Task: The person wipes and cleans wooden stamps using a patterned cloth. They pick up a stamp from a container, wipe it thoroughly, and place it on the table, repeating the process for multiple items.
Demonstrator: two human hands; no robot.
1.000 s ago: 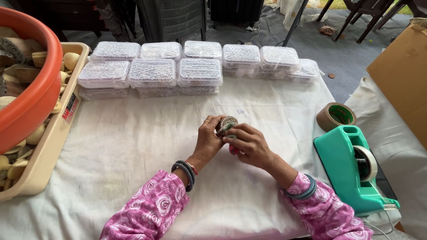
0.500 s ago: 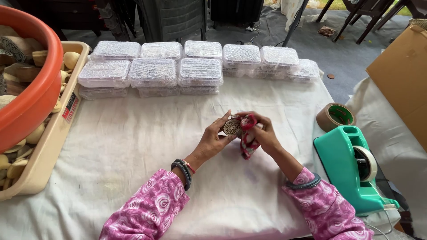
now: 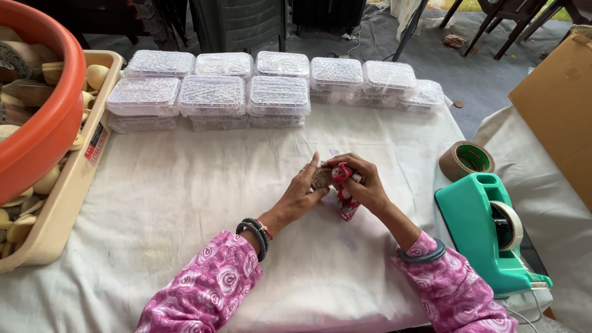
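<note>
My left hand (image 3: 303, 192) holds a small round brownish disc (image 3: 321, 178) upright just above the white cloth-covered table (image 3: 185, 197). My right hand (image 3: 361, 182) presses a red and white patterned cloth (image 3: 345, 197) against the disc; part of the cloth hangs down below my fingers. Both hands meet at the middle of the table, and both wrists wear bangles below pink floral sleeves.
Several clear lidded plastic boxes (image 3: 213, 98) are stacked in rows along the far edge. An orange tub (image 3: 37, 123) and a beige tray (image 3: 68, 191) with pale round pieces sit at left. A teal tape dispenser (image 3: 487, 234), brown tape roll (image 3: 466, 160) and cardboard box (image 3: 558, 111) stand at right.
The red cloth, hidden under my right hand a second ago, has come into view and now hangs below my fingers. The disc has turned between my hands.
</note>
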